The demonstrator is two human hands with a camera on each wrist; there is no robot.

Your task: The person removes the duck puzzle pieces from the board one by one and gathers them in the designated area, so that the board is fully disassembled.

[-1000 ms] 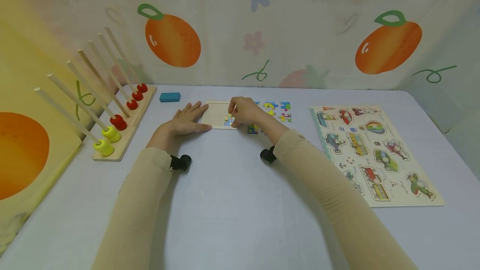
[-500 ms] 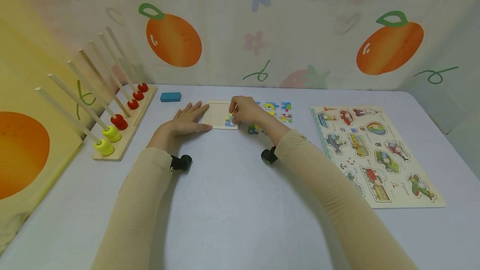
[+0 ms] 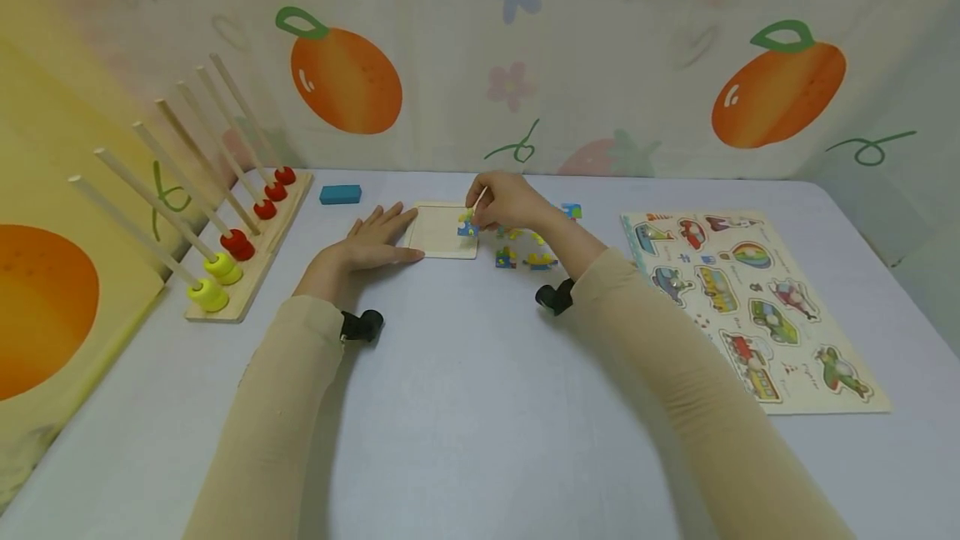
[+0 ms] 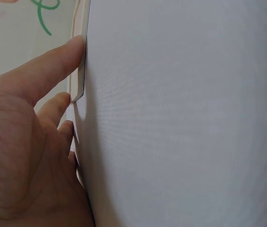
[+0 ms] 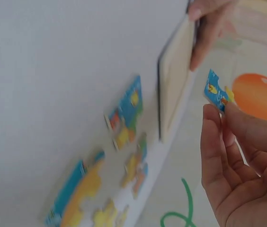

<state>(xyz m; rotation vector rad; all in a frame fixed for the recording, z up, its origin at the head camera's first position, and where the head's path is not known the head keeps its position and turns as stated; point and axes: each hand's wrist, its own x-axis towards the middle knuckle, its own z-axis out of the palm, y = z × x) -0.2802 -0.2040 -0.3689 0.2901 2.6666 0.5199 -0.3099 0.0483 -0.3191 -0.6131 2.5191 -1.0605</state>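
My right hand [image 3: 512, 200] pinches a blue and yellow jigsaw puzzle piece [image 3: 467, 227] between thumb and fingertips, above the right side of a shallow wooden puzzle tray [image 3: 433, 227]. In the right wrist view the piece [image 5: 215, 91] is held up, apart from the tray [image 5: 173, 80]. My left hand [image 3: 367, 242] rests at the tray's left end with fingers spread, its thumb touching the near edge. Several loose puzzle pieces [image 3: 506, 257] lie to the right of the tray, some hidden behind my right hand and wrist.
A wooden peg counter [image 3: 262, 261] with red and yellow beads stands at the left. A teal block [image 3: 341, 194] lies near the back edge. On the right is a large picture puzzle board [image 3: 720, 273], partly covered by my right sleeve. A printed cloth hangs behind the table.
My right hand has lifted the puzzle piece off the tray's lower right corner, moving up and slightly right with it. The left hand has stayed in place.
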